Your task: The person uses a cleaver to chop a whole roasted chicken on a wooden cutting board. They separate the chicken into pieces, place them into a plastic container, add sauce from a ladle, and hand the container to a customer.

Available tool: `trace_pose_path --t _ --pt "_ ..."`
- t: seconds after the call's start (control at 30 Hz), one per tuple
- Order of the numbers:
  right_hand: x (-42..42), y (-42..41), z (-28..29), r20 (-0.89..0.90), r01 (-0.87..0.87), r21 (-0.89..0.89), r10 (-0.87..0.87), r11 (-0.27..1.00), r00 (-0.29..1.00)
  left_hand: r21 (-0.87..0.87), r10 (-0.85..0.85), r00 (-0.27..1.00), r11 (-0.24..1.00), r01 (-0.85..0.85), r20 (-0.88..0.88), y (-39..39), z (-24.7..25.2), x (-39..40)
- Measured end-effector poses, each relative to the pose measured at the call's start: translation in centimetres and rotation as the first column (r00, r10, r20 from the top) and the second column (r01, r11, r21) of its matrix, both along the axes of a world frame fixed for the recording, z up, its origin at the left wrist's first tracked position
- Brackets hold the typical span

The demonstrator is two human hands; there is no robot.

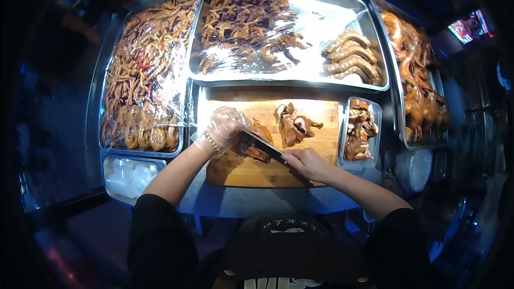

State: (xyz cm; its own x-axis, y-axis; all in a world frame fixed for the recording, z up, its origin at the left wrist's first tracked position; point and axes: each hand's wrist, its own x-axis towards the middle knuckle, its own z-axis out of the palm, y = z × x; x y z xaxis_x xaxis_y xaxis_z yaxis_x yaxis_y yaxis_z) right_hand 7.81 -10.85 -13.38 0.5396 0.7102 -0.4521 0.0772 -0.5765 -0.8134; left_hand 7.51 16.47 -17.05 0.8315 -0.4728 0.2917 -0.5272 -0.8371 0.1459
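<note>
My left hand [228, 124], in a clear plastic glove, is closed in a fist against the far end of a knife; whether it grips anything inside is hidden. My right hand [307, 163] is bare and holds the knife [265, 145] near its handle. The blade lies across a piece of browned cooked poultry [259, 154] on the wooden cutting board [237, 174], with more poultry [263, 131] on the blade's far side. Several chopped pieces [290, 128] lie further right on the board. A clear plastic container [377, 140] holds more cut poultry beside the board.
Film-covered metal trays of cooked meat stand at left [180, 150] and beyond the board [281, 79]. Another tray [401, 120] of whole poultry stands at right. A bin [108, 176] of plastic tubs is at near left, and round lids or containers [417, 168] at near right.
</note>
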Motion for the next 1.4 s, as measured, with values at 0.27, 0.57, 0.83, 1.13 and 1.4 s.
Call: trace_pose_path --t 0.27,0.57,0.83,1.13,1.4 --pt "-7.1 -9.7 2.9 -0.255 0.353 0.004 -0.340 0.936 0.905 -0.327 -0.139 0.903 0.945 -0.002 -0.407 -0.1 1.2 -1.2" --pt "-15.9 -10.4 -3.6 -0.771 0.879 -0.117 -0.601 0.461 0.213 -0.058 -0.403 0.775 0.900 0.432 -0.487 -6.7 1.1 5.5" --pt "-13.9 -1.2 -7.0 -0.894 0.922 0.011 -0.409 0.386 0.182 -0.292 -0.216 0.937 0.947 0.133 -0.273 -8.4 -2.6 1.8" --pt "-13.5 -2.7 -5.3 -0.940 0.858 0.018 -0.284 0.513 0.190 -0.842 -0.015 0.862 0.222 -0.492 -0.507 -16.2 -2.1 -5.3" --pt "-12.1 -11.1 -3.0 -0.871 0.750 0.042 -0.343 0.660 0.351 -0.814 0.336 0.877 0.360 -0.456 -0.342 -22.8 -3.1 -7.5"
